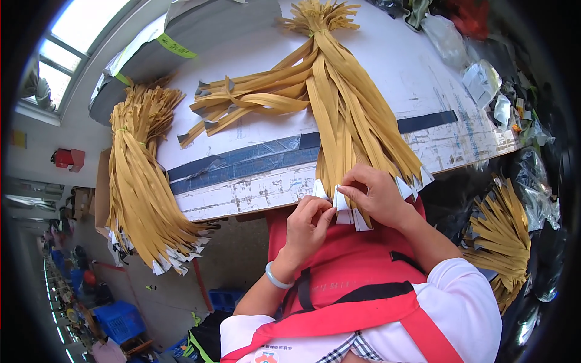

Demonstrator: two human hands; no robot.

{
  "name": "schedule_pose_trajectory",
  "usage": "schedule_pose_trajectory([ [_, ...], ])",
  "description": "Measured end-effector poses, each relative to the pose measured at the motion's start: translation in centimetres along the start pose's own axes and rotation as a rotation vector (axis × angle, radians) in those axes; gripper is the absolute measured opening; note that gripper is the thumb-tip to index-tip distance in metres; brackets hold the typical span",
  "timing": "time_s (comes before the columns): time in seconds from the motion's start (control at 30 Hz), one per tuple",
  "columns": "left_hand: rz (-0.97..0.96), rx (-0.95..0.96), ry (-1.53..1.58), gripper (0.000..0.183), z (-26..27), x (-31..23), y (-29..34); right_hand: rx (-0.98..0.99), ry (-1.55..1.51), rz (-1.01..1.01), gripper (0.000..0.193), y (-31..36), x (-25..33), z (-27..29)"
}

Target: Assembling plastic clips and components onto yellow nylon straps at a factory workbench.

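Observation:
A bundle of long tan tape strips (348,91), tied near its far end, lies across the white table and hangs toward me over its front edge. The near ends carry white tabs (342,209). My left hand (307,227) is closed in a pinch at the lower left of one tab. On that tab's upper part, thumb and fingers of my right hand (376,192) are pressed together. The hands nearly touch. Several strips with grey ends (260,91) are fanned out to the left, apart from the main hanging part.
A second tied tan bundle (134,163) droops over the table's left edge. Dark tape bands (254,158) cross the white tabletop (254,196). More tan strips (499,236) hang at my right, near clear plastic bags (535,187). A blue crate (119,320) stands on the floor, lower left.

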State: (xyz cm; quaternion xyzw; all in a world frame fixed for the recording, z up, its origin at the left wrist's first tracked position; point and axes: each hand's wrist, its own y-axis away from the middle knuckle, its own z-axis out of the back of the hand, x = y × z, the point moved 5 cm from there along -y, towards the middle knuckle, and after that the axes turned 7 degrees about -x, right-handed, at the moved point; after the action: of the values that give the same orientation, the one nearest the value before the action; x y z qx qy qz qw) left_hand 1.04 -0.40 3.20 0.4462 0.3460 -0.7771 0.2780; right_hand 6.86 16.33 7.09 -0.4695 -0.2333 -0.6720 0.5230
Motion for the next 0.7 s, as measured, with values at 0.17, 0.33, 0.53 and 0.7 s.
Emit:
schedule_pose_trajectory([
  [0.17,-0.197,0.147,-0.164,0.038,-1.3,-1.2,-0.1,0.031,0.092,0.069,0.011,1.1,-0.2,0.6],
  [0.33,-0.228,0.315,-0.139,0.024,-1.8,0.0,-2.5,0.019,0.073,0.054,0.011,1.1,-0.5,1.3],
  [0.53,-0.09,0.178,-0.002,0.018,-1.7,1.2,-2.8,0.024,-0.025,0.073,0.011,0.7,-0.4,0.8],
  [0.7,-0.024,0.262,0.013,0.015,-1.1,1.9,-2.6,0.097,0.012,0.09,0.01,0.1,-0.5,0.5],
])
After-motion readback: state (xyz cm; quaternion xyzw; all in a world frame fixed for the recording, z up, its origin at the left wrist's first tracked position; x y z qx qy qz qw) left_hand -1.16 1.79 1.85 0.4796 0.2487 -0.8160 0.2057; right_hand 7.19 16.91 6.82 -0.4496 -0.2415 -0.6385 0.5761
